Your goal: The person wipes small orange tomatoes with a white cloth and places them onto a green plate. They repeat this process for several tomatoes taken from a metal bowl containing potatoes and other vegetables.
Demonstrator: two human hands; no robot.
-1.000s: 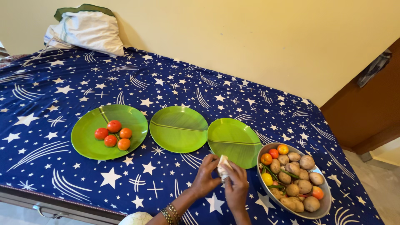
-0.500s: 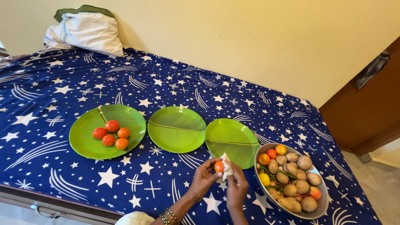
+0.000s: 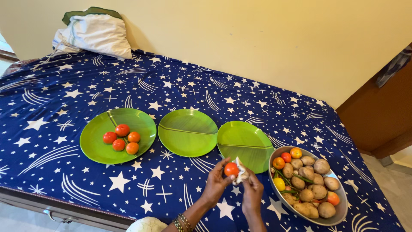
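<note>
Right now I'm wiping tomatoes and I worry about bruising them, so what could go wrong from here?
The tomato sits only in the left hand's fingertips while the right hand works the cloth; it could slip and roll off the bed's near edge. The bowl of potatoes and tomatoes also lies close to that corner.

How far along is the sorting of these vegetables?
Five tomatoes already lie on the left green plate. The left hand holds another tomato; the right hand holds a cloth. The other two plates are bare, and the metal bowl remains full.
</note>
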